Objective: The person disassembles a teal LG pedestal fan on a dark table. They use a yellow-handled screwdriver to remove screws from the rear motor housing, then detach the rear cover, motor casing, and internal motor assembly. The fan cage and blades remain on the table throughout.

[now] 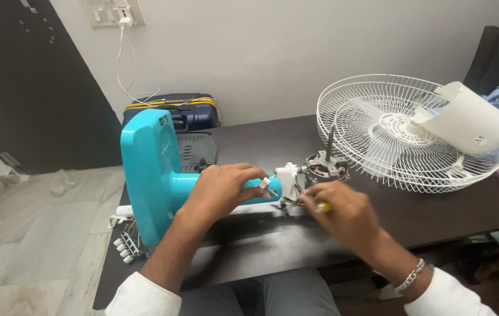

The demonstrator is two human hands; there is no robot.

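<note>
Fan stand (154,175), turquoise, lies on its side on the dark table (436,205), base at 9 o'clock, neck running toward 3. Left hand (221,190) wrapped around the neck, fingers curled shut on it. White joint piece (288,180) sits just past its fingertips at 3 o'clock. Right hand (346,213) pinches a yellow-handled tool (322,206), tip at the wires under the joint. Bare motor (326,167) at 12 o'clock of the right hand. White grille (401,131) with a white cover (466,120) resting on it at 2 o'clock, well apart.
</note>
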